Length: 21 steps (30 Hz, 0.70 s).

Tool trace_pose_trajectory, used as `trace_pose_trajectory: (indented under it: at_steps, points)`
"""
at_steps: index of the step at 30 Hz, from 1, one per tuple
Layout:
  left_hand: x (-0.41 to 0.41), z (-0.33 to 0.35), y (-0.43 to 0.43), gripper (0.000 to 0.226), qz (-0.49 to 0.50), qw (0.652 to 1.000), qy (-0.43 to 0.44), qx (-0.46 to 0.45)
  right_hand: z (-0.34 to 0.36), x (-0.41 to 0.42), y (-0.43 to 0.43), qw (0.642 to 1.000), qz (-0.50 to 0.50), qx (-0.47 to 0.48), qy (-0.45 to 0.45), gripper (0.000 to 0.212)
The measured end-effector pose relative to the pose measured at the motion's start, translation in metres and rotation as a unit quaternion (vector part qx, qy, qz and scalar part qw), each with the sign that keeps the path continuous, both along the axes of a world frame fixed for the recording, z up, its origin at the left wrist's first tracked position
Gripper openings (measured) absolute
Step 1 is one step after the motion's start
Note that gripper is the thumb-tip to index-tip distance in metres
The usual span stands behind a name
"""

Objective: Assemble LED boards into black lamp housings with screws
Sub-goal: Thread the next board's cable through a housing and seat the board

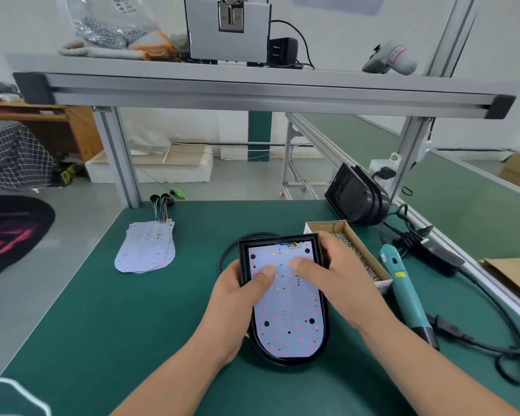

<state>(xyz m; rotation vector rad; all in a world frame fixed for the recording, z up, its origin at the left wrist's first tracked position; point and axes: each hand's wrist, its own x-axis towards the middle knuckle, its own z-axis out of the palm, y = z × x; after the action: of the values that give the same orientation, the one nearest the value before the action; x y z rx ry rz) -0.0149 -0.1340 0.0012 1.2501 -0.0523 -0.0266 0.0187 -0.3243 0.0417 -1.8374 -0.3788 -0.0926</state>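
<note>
A black lamp housing (pixel 324 325) lies flat on the green table in front of me, with a white LED board (pixel 288 322) seated inside it. My left hand (pixel 237 298) grips the housing's left wall, its thumb pressing on the board. My right hand (pixel 339 277) grips the right wall, with its thumb also on the board. A cardboard box of silver screws (pixel 360 262) sits just behind my right hand. A teal electric screwdriver (pixel 403 286) lies to the right of the box.
A stack of spare LED boards (pixel 147 250) with wire leads lies at the left rear. Black housings (pixel 357 196) stand on edge at the right rear. Black cables (pixel 493 319) trail along the table's right side. An aluminium frame shelf (pixel 252 88) spans overhead.
</note>
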Motion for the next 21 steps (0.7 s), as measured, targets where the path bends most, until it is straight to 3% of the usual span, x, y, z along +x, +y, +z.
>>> trace_pose_trajectory:
  at_steps: [6,18,21]
  points:
    - [0.001,-0.001,0.000,0.035,0.009,1.000,-0.026,0.010,-0.005,0.003,-0.004,0.997,0.016,0.056,0.047,0.024]
    - [0.002,-0.003,0.002,0.029,-0.003,1.000,-0.006,0.029,-0.013,0.004,-0.002,0.997,0.007,0.062,0.042,0.021]
    - [0.003,-0.004,0.005,0.043,-0.031,0.998,-0.015,0.044,-0.015,0.006,-0.003,0.996,-0.007,0.074,0.050,0.021]
